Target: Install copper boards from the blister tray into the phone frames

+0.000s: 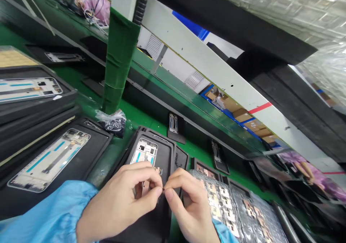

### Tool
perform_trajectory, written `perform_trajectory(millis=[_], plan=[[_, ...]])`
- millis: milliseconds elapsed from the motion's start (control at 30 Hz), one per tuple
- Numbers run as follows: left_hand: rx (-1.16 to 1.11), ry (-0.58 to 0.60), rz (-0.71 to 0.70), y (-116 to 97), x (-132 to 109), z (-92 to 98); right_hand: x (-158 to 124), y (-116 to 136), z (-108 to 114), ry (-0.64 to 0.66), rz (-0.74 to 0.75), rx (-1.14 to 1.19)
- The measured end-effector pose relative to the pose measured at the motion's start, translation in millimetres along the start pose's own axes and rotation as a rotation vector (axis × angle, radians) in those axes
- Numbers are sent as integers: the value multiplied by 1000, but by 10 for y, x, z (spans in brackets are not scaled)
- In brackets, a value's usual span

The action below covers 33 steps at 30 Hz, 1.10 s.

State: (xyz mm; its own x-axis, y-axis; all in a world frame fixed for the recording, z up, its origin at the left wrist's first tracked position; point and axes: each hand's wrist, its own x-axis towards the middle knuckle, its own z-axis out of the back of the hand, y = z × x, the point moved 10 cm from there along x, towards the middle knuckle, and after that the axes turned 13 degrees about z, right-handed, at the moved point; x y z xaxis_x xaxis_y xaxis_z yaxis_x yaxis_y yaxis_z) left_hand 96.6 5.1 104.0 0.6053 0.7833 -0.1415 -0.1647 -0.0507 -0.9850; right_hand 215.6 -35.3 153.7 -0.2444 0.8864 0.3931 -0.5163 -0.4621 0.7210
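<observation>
My left hand and my right hand meet over a black foam tray, thumb and forefinger pinched on each. Between the fingertips shows a tiny dark speck, too small to name. Under my left fingers a copper-coloured piece is partly hidden; whether it is held, I cannot tell. Just beyond them, a silver phone frame with blue strips lies in the tray. To the left, another phone frame rests on a second black tray.
Clear plastic trays with several small metallic parts stand to the right. A bag of dark bits lies by a green strip. Trays with phone frames sit on a green belt. Other people work farther back.
</observation>
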Motion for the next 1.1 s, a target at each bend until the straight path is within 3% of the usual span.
perform_trajectory(millis=[300, 400, 600, 933, 1100], plan=[[-64, -4, 3, 45, 27, 20, -69, -85, -44, -99, -50, 50], [-28, 27, 27, 114, 16, 25, -86, -156, -62, -39, -147, 70], [101, -14, 194, 387, -17, 133, -153, -370, -272, 234, -396, 89], [156, -42, 225, 409, -12, 178, -228, -559, -366, 190, -575, 284], [262, -135, 195, 389, -30, 198, -290, -586, -384, 170, -591, 306]])
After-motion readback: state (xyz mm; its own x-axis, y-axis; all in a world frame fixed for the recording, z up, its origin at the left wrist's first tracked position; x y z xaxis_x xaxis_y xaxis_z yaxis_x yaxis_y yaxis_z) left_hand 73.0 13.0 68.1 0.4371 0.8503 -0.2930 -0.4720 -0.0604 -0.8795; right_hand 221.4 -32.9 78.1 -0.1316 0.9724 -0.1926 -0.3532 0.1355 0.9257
